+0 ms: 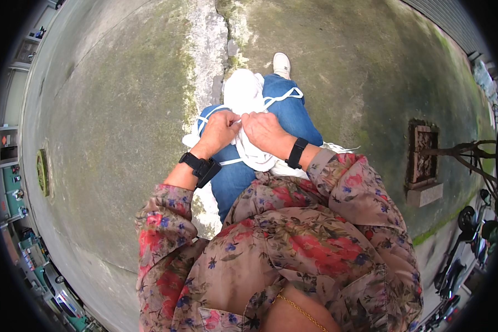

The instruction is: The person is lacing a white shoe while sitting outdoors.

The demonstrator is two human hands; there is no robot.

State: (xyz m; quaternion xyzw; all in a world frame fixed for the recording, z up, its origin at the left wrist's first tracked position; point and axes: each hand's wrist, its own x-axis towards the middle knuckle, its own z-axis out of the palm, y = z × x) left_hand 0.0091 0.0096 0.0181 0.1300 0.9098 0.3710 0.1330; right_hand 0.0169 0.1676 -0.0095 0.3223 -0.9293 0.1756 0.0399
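Note:
A white cloth garment (pixel 243 94) with thin white straps lies bunched over my raised knee in blue jeans (pixel 290 113). My left hand (pixel 220 130) and my right hand (pixel 265 131) sit close together on it, both with fingers closed, pinching the fabric between them. A black band is on each wrist. My white shoe (pixel 281 63) shows beyond the knee. My floral sleeves and shirt fill the lower middle of the view.
Mossy concrete ground (pixel 122 110) with a cracked pale seam (pixel 207 44) runs away from me. A small square stone planter (pixel 423 166) with a bare tree stands at right. Parked scooters (pixel 470 243) line the lower right; cars (pixel 61 299) sit at lower left.

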